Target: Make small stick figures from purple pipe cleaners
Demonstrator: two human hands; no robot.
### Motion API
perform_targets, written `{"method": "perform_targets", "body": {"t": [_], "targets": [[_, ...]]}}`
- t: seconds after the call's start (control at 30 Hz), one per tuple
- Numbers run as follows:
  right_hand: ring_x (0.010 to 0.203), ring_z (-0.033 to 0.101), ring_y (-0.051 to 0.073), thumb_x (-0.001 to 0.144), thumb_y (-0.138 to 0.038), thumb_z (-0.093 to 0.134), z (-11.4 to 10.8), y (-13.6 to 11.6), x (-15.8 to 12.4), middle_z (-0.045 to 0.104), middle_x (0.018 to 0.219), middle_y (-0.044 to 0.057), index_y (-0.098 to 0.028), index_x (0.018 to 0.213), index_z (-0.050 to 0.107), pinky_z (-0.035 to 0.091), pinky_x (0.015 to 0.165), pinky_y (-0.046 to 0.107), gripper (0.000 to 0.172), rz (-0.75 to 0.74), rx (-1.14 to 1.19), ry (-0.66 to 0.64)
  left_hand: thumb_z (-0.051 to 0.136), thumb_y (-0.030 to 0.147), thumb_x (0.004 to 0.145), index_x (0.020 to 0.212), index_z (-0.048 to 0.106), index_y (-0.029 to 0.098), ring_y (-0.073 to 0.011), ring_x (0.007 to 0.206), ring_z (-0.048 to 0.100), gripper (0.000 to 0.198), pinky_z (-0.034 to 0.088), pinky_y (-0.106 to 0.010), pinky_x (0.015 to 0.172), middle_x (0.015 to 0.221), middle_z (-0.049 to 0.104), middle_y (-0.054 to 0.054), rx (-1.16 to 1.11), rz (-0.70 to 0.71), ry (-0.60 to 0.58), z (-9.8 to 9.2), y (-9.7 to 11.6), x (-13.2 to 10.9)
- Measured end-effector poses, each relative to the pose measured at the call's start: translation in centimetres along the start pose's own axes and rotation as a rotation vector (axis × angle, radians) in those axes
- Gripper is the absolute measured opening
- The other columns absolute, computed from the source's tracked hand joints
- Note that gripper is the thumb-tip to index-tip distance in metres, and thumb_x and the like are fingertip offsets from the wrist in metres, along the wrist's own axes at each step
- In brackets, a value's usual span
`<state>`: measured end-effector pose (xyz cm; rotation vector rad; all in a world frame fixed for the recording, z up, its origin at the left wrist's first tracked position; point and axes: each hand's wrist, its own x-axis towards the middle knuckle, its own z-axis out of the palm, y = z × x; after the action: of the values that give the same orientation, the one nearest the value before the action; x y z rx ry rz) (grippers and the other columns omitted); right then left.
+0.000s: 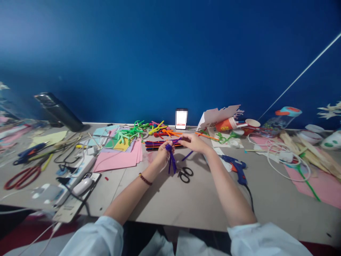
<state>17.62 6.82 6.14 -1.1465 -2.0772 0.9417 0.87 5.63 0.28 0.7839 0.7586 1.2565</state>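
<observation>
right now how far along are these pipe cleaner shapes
Done: twisted green, yellow and orange pipe cleaner shapes lie heaped at the back of the table. In hand: the left hand holds a purple pipe cleaner bundle with loose ends hanging, the right hand beside it. Left: a stack of straight pipe cleaners lies unshaped.

A deep blue wall (170,53) spans the rear of the work area, lighter at upper left. A thin white line (301,74) crosses it diagonally at right. A grey-beige surface (186,206) meets the wall; a dark red floor covering (26,234) shows below.
</observation>
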Motion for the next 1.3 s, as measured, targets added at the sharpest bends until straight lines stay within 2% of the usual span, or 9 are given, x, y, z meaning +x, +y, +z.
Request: {"method": "perform_targets", "body": {"t": [0.2,0.33,0.47,0.6,0.7,0.83,0.93,1.1,1.3], "targets": [[0.07,0.057,0.015,0.081,-0.032,0.056,-0.2,0.2,-0.5,0.067,0.078,0.004,-0.017,0.082,0.065,0.042,0.065,0.026,0.018,0.073,-0.216,-0.001,0.075,0.039,0.064,0.066,0.054,0.018,-0.0067,0.05,0.046,0.03,0.035,-0.022,0.048,0.058,0.052,0.004,-0.059,-0.098,0.034,-0.3,0.7,0.1],[0.079,0.062,0.016,0.08,-0.037,0.06,1.4,0.3,0.2,0.069,0.091,0.005,-0.018,0.094,0.064,0.046,0.071,0.028,0.024,0.033,0.022,0.098,0.07,0.044,0.07,0.065,0.057,0.018,-0.0088,0.049,0.047,0.029,0.038,-0.025,0.049,0.056,0.052,0.001,-0.084,-0.179,0.008,-0.1,0.9,-0.1],[0.081,0.064,0.018,0.074,-0.039,0.064,3.6,0.9,1.4,0.07,0.09,0.006,-0.016,0.088,0.066,0.049,0.074,0.029,0.027,0.054,0.259,0.234,0.07,0.039,0.072,0.066,0.058,0.017,-0.0066,0.045,0.044,0.026,0.037,-0.022,0.046,0.053,0.052,0.003,-0.139,-0.202,-0.008,0.3,1.1,-0.1],[0.073,0.065,0.02,0.068,-0.044,0.067,4.4,0.9,1.7,0.071,0.079,0.006,-0.015,0.082,0.069,0.05,0.066,0.03,0.033,0.099,0.421,0.366,0.07,0.032,0.074,0.073,0.062,0.015,-0.0065,0.048,0.051,0.018,0.04,-0.018,0.046,0.06,0.06,0.001,-0.21,-0.236,0.097,0.1,1.3,0.4],[0.068,0.064,0.019,0.065,-0.044,0.068,4.2,0.6,1.3,0.07,0.074,0.005,-0.015,0.08,0.069,0.049,0.061,0.03,0.033,0.132,0.46,0.426,0.062,0.039,0.08,0.078,0.065,0.014,-0.0102,0.055,0.059,0.025,0.043,-0.019,0.048,0.068,0.066,-0.003,-0.144,-0.282,0.142,-0.8,1.6,0.7],[0.067,0.063,0.018,0.063,-0.04,0.068,4.1,0.6,0.8,0.069,0.072,0.005,-0.015,0.075,0.068,0.048,0.06,0.029,0.028,0.155,0.465,0.47,0.06,0.058,0.074,0.077,0.068,0.013,-0.0126,0.058,0.06,0.046,0.048,-0.024,0.055,0.073,0.067,-0.006,-0.002,-0.158,0.04,-1.9,1.9,0.5],[0.063,0.061,0.017,0.062,-0.039,0.069,4.6,1.0,0.5,0.068,0.068,0.003,-0.015,0.073,0.067,0.046,0.057,0.027,0.026,0.179,0.48,0.46,0.075,0.045,0.063,0.081,0.07,0.013,-0.0127,0.06,0.06,0.038,0.047,-0.024,0.059,0.075,0.068,-0.005,0.246,-0.057,-0.059,-2.1,1.7,-0.2],[0.051,0.054,0.012,0.06,-0.036,0.071,5.9,1.7,-0.5,0.062,0.057,-0.001,-0.015,0.068,0.063,0.042,0.049,0.025,0.024,0.228,0.603,0.42,0.076,0.038,0.063,0.07,0.068,0.012,-0.0099,0.054,0.053,0.028,0.039,-0.021,0.053,0.062,0.063,-0.002,0.452,0.009,-0.19,-2.1,0.7,-1.2],[0.051,0.054,0.01,0.053,-0.035,0.076,7.1,2.2,-1.9,0.061,0.056,-0.002,-0.016,0.067,0.061,0.041,0.05,0.023,0.027,0.4,0.876,0.485,0.077,0.035,0.062,0.068,0.068,0.014,-0.0112,0.06,0.054,0.024,0.041,-0.022,0.06,0.065,0.063,-0.001,0.398,0.123,-0.121,-1.8,-0.2,-1.9]]}}
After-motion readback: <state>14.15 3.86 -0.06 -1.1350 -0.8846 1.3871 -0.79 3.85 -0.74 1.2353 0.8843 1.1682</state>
